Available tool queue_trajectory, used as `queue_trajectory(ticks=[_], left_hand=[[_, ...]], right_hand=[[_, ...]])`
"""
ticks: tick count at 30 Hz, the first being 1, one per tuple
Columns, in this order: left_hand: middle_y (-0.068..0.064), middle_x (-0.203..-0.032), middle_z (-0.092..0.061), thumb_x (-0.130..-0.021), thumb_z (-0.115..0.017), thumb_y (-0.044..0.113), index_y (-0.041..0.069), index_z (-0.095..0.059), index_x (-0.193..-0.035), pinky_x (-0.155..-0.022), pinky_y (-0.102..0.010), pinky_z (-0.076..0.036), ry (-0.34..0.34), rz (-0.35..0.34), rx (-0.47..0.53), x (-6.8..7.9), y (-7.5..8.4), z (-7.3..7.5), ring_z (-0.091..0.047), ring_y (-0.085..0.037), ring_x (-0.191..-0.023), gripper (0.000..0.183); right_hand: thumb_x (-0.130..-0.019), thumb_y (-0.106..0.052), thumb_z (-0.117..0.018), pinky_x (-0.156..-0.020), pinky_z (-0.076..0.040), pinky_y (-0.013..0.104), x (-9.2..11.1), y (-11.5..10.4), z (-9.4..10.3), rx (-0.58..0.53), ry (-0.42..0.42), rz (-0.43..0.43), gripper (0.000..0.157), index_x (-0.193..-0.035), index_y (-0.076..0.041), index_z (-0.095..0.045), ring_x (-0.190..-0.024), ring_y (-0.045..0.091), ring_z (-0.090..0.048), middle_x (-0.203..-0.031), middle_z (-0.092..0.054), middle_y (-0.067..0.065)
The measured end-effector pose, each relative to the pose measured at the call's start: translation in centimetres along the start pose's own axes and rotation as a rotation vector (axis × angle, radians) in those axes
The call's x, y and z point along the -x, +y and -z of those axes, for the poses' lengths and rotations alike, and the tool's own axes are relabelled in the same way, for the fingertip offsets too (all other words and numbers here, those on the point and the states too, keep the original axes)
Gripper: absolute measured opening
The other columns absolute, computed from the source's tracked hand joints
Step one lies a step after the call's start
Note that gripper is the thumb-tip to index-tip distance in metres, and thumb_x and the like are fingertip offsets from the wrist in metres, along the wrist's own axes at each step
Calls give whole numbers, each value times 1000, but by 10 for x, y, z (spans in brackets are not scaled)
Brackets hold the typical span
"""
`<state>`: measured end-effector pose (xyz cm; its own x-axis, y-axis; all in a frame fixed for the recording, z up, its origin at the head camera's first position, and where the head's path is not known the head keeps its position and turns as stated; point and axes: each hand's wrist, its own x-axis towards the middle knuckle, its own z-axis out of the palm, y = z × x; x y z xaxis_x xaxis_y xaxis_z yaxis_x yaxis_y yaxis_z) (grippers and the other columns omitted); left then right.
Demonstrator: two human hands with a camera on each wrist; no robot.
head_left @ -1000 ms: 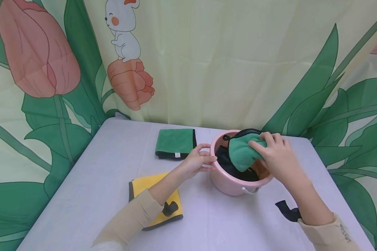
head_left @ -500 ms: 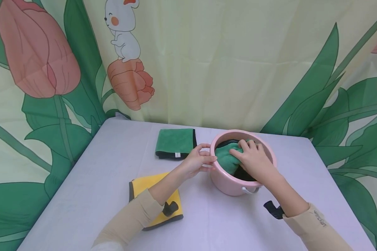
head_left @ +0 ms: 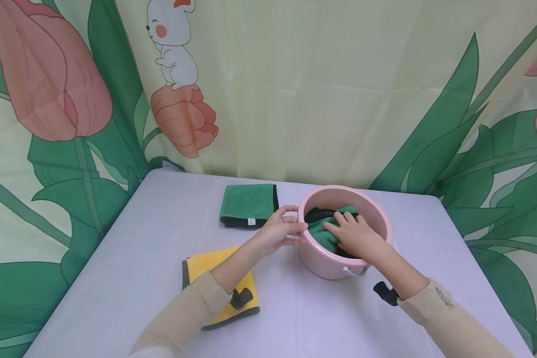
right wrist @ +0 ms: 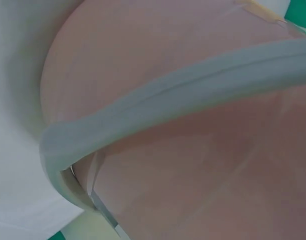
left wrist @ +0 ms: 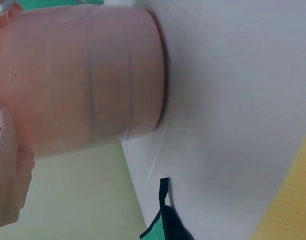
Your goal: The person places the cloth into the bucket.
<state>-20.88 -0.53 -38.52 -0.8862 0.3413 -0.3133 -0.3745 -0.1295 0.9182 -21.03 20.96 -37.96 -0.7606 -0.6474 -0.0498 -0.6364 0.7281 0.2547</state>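
Observation:
A pink bucket (head_left: 324, 263) stands at the right of the table. My left hand (head_left: 278, 229) grips its left rim, thumb at the edge; the left wrist view shows that hand (left wrist: 10, 170) beside the bucket's wall (left wrist: 93, 75). My right hand (head_left: 354, 236) reaches inside, spread fingers resting on a crumpled green towel (head_left: 319, 237) with black edging. Black cloth (head_left: 317, 215) shows behind the green one in the bucket. The right wrist view holds the bucket's wall (right wrist: 193, 180) and pale handle (right wrist: 168, 95); the right hand is out of that view.
A folded green towel (head_left: 247, 201) with black edges lies left of the bucket. Nearer, a yellow towel (head_left: 210, 261) with grey edges lies partly under the left forearm. A printed curtain (head_left: 322, 99) hangs behind the table (head_left: 130, 278).
My right hand has moved left and down into the bucket with the green towel, which now sits lower inside. Its fingers have spread from their grip. The left hand stays at the rim.

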Motion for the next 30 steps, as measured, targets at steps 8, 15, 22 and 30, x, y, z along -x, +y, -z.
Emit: queue_trajectory(ticks=[8,15,22,30], left_hand=[[-8,-93,-58,-84,-64,6,13,-39,-130,-72,-34,-55,5,1,3,1,0,1,-62,-15,-73,52],[-10,-97,-59,-85,-63,5,12,-39,-130,-72,-34,-55,-4,-4,0,0,0,1,-62,-15,-73,52],[-10,-96,-59,-84,-63,4,12,-40,-130,-71,-34,-55,0,-1,4,0,0,1,-62,-15,-73,52],[-9,-95,-60,-84,-64,5,12,-39,-130,-71,-33,-55,0,4,5,-1,0,1,-62,-15,-72,52]], right_hand=[[-82,-29,-66,-77,-47,44,-2,-4,5,59,-140,0,48,-123,-15,-46,-101,31,-44,-111,-46,15],[-80,-29,-68,-82,-45,47,1,-4,8,-1,-143,-8,51,-124,-14,-46,-104,32,-43,-113,-46,16],[-79,-25,-70,-86,-41,50,9,5,26,-271,11,-2,53,-126,-15,-48,-109,29,-43,-117,-46,9],[-81,-4,-67,-84,-44,27,32,25,44,-662,562,-160,54,-128,-6,-43,-102,25,-49,-118,-49,11]])
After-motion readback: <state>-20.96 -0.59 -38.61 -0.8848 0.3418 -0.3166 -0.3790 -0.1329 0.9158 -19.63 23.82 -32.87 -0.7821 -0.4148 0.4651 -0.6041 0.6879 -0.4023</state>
